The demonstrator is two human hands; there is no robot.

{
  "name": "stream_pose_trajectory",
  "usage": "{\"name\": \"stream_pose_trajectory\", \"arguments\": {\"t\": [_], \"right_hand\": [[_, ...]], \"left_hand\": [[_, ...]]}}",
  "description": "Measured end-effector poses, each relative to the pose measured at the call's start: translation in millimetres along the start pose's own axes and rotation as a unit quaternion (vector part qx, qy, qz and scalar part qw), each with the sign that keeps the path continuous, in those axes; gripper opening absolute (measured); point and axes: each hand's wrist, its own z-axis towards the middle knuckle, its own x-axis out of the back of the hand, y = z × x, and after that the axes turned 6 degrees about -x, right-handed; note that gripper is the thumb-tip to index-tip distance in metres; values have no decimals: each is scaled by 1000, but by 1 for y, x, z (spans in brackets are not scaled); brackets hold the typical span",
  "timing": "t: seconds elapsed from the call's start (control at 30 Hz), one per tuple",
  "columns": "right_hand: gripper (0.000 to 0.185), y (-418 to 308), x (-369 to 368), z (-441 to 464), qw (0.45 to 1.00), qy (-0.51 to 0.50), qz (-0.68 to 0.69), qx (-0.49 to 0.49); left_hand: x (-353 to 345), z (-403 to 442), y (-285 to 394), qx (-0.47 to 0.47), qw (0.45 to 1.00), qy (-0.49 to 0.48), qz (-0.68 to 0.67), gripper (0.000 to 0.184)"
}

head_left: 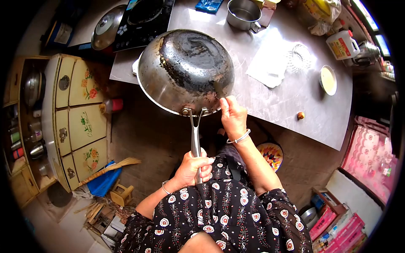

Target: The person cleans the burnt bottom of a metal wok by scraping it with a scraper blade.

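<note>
A wok (185,63) is held bottom up over the front edge of the grey table (291,105). Its outer base is blackened, with brown, flaking burnt patches and barer metal near the rim. My left hand (194,168) is wrapped round the wok's metal handle (195,141), close to my body. My right hand (234,114) is closed in a pinch at the wok's lower right side. A small dark, flat piece (218,88) shows just beyond its fingertips against the wok; its kind is unclear.
On the table are an induction cooktop (143,21), a lid (107,27), a saucepan (244,14), white paper (265,63), a clear glass dish (299,58), a bowl (328,80) and a white jug (342,45). A cabinet (84,118) and broom (109,170) stand left.
</note>
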Motion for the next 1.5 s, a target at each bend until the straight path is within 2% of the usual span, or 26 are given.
{"name": "stream_pose_trajectory", "arguments": {"t": [0.37,0.67,1.03,1.3,1.5], "right_hand": [[21,-17,-3,-4,1000,2,8,4],[22,-8,-3,-1,999,20,14,-29],[20,-4,-8,-14,999,-2,48,-16],[18,1,-4,-3,999,31,34,-4],[19,1,-1,-1,999,17,33,-15]], "left_hand": [[-2,0,-2,-3,1000,12,1,20],[0,-1,-4,-9,1000,14,0,19],[-3,-2,-8,-17,1000,16,4,19],[-1,-2,-10,-17,1000,20,-1,19],[-2,-2,-10,-13,1000,12,-2,20]]}}
